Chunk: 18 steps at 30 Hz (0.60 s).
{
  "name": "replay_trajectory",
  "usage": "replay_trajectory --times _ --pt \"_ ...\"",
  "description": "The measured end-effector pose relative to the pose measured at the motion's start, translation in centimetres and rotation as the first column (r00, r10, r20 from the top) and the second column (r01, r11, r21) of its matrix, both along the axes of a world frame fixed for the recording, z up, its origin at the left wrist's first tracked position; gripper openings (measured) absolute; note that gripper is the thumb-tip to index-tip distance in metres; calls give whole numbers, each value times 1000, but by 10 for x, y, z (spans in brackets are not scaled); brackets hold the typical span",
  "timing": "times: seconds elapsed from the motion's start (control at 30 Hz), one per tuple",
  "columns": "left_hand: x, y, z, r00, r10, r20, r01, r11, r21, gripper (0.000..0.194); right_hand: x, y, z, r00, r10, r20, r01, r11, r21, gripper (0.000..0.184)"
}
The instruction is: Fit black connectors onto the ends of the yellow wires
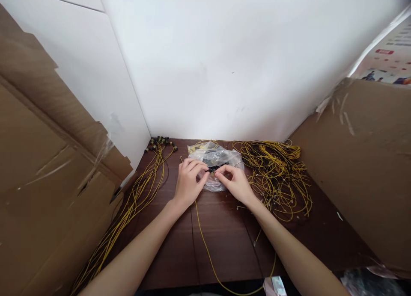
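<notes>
My left hand (190,181) and my right hand (236,184) meet over a clear plastic bag (229,155) near the back wall. Both are closed in a pinch, thumb against fingertips, close to each other. Small black parts (212,169) show between the fingertips; which of them are gripped and which lie in the bag behind, I cannot tell. A single yellow cable (205,244) emerges below my left hand, loops down to the table's front edge and rises toward my right forearm. Its upper end is hidden by my left hand.
Yellow cables with black connectors (160,142) stretch along the left side. A tangled heap of yellow cables (276,176) lies on the right. Cardboard walls (353,159) flank the dark brown table (224,236). A small pale box (274,286) sits at the front edge.
</notes>
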<state>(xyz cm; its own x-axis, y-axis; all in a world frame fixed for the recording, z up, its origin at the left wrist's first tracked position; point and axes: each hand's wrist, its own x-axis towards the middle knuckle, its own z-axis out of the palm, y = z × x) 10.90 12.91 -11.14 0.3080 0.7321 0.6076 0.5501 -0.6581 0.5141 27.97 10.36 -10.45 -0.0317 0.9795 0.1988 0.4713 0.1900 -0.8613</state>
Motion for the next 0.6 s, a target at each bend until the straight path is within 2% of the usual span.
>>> replay_trajectory --times 0.07,0.27,0.5,0.6 --pt "0 -2 0 1000 -8 22 8 1000 -25 5 -1 -1 1 1000 2 7 -2 1000 6 15" --pt "8 -8 -4 991 -123 58 130 982 -140 5 -1 -2 4 1000 3 15 -3 1000 2 14" --pt "10 -9 -6 980 -126 156 158 965 -209 9 -1 -3 5 999 31 -18 -31 1000 -4 14" --pt "10 -8 -6 974 -91 207 142 958 -247 10 0 -4 5 999 22 -37 -22 1000 -12 14"
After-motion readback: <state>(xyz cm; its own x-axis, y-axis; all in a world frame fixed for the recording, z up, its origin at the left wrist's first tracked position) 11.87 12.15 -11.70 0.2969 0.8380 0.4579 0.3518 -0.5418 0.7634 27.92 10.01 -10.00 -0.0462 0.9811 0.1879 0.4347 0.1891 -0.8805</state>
